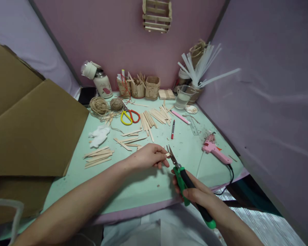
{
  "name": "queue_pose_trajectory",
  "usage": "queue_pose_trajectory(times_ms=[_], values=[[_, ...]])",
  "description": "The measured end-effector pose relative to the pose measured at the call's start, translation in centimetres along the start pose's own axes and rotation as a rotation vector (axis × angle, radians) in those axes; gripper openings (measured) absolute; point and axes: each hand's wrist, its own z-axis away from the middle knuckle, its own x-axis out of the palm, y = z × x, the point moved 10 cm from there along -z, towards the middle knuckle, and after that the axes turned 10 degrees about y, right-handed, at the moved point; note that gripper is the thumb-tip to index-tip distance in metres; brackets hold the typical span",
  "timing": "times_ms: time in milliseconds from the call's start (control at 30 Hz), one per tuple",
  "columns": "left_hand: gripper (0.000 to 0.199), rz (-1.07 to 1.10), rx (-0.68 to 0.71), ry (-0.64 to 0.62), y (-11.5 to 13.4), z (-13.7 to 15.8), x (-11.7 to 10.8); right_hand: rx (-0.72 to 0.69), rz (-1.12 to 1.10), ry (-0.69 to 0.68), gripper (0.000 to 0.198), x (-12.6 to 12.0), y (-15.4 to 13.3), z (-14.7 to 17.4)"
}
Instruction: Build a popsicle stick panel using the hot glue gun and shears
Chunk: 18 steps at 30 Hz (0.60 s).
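Observation:
In my left hand (154, 155), closed in a pinch, is a small light wooden stick (167, 154). Only its short end shows past the fingertips; the rest is hidden. My right hand (195, 193) is wrapped round the handles of long-nose pliers (178, 167) with green and black grips. Their slim metal jaws are a little apart and point away from me, right at the stick's end. I cannot tell whether they touch it. Just beyond my left hand, several loose wooden sticks (133, 139) lie on the pale green table (143, 191).
A pink glue gun (217, 152) with a black cord lies right. Beyond my hands are scissors (130, 117), a red pen (172, 129), a pink cutter (181, 117) and a clear cup (182, 97). Twine (99, 106) sits at the back left; a cardboard box (38, 126) stands left.

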Motion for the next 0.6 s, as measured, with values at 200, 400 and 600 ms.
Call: queue_pose_trajectory(times_ms=[200, 400, 600], values=[[0.026, -0.015, -0.083, -0.026, 0.9, -0.2, 2.1, 0.017, 0.006, -0.008, 0.023, -0.8, 0.5, 1.6], [0.022, 0.057, -0.135, -0.077, 0.5, -0.7, 5.0, 0.037, -0.009, 0.119, 0.03, -3.0, 2.1, 3.2], [0.019, 0.122, -0.239, -0.206, 0.2, -0.5, 9.7, 0.183, -0.145, 0.258, 0.051, -5.4, 4.9, 6.6]])
